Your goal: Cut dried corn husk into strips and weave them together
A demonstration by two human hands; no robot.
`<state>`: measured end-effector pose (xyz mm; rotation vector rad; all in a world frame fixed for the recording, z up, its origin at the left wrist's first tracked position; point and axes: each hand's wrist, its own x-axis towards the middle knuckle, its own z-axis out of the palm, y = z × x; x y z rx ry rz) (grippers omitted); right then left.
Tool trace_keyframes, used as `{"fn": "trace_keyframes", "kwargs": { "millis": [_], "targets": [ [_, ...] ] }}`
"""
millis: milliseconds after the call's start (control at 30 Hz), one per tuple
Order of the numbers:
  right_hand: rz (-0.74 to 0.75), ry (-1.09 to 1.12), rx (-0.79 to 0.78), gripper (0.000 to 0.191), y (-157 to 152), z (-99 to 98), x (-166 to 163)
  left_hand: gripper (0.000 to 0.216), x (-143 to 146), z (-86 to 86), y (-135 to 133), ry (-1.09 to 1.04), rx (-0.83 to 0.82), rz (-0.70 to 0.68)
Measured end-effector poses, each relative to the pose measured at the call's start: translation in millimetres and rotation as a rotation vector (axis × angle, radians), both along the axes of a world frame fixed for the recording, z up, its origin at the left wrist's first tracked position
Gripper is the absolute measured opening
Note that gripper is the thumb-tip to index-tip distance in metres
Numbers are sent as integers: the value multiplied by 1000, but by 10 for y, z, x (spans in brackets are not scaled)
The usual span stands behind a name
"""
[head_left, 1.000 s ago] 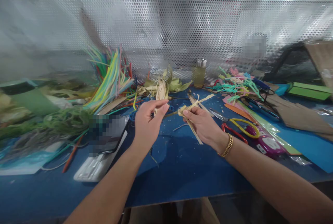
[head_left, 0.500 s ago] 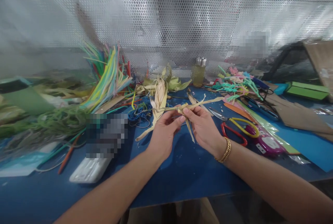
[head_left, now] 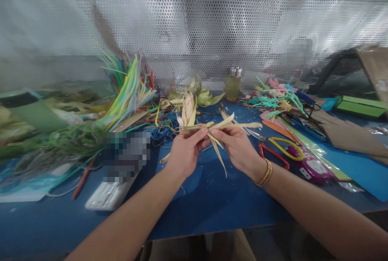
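Note:
Pale yellow corn husk strips cross between my two hands above the blue table. My left hand is closed, thumb and fingers pinching the strips where they meet. From the other side, my right hand, with a gold bracelet at the wrist, pinches the same bundle near its crossing. Loose ends fan out to the right, and one hangs down between the hands. Just beyond my left hand lies a bunch of dried husks. The exact crossing point is partly hidden by my thumbs.
Right of my hands lie scissors with red and yellow handles and a purple gadget. A white device lies left, near green cord and colourful pipe cleaners. A bottle stands before the perforated metal panel.
The husk strips have turned in my fingers, and their ends now spread more widely. My left hand has shifted slightly left; both hands still pinch the bundle.

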<state>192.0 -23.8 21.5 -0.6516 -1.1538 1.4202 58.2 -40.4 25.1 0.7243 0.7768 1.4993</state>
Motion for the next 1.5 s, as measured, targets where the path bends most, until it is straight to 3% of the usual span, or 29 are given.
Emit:
{"fn": "trace_keyframes", "kwargs": {
  "millis": [167,300,367,533,667,800,900,1000,1133,1267,1367,1500],
  "targets": [
    [-121,45,133,19,39,0,26,20,-47,40,12,-84,-41,-52],
    [-244,-175,287,8,32,-49,36,16,-65,5,43,-149,-58,-79],
    [-323,-367,474,3,16,-45,73,15,-74,-6,56,-176,-68,-64],
    [-408,-759,1086,15,5,88,245,24,-92,20,41,-35,-75,22],
    [-600,-984,1301,13,-15,183,307,31,-91,30,13,88,-53,17],
    [-639,-1155,1427,16,-74,227,283,29,-83,23,4,195,-5,-5],
    [-611,-1196,1423,20,-94,254,263,28,-78,13,9,270,65,27],
    [-553,-1148,1292,19,-61,233,237,26,-79,-10,22,339,93,89],
    [-525,-916,892,12,33,120,190,23,-93,-36,29,445,103,127],
    [-308,-634,439,14,101,71,202,19,-112,-35,26,552,114,116],
    [-270,-435,348,12,100,133,233,20,-112,-26,29,473,78,87],
    [-239,-243,348,12,42,224,236,21,-99,-12,33,366,19,27]
  ]
}}
